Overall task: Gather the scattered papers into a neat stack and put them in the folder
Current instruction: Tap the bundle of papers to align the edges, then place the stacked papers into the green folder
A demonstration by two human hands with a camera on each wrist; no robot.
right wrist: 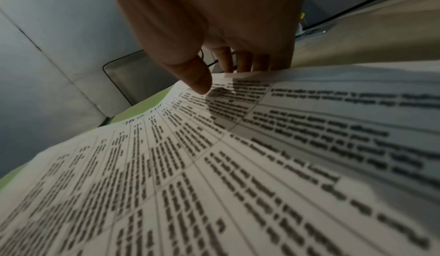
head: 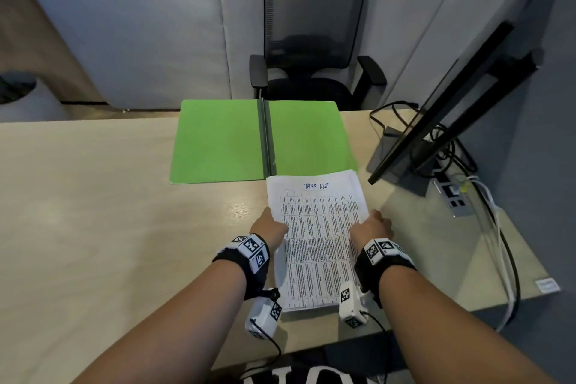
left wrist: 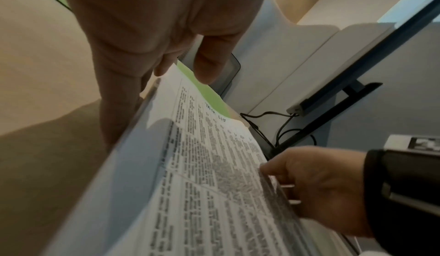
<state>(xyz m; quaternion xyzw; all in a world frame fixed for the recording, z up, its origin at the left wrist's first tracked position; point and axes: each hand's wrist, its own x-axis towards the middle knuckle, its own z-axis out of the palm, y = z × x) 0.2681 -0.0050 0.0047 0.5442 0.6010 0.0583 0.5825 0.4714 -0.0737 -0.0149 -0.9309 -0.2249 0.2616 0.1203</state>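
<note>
A stack of printed papers point(head: 316, 237) headed "TASK LIST" is held between both hands, just in front of the open green folder point(head: 218, 142) that lies flat on the desk. My left hand point(head: 270, 226) grips the stack's left edge, thumb point(left wrist: 209, 62) above the sheet and fingers below. My right hand point(head: 372, 227) grips the right edge, thumb point(right wrist: 190, 74) on top and fingers point(right wrist: 238, 60) underneath. The papers point(left wrist: 214, 175) look lifted off the desk in the left wrist view. The same stack point(right wrist: 214, 166) fills the right wrist view, with the folder's green behind it.
A wooden desk point(head: 93, 212) carries the folder. A monitor point(head: 442, 109) on its stand is at the right, with cables point(head: 402, 115) and a power strip point(head: 452, 193) beside it. An office chair point(head: 314, 28) stands beyond the desk's far edge.
</note>
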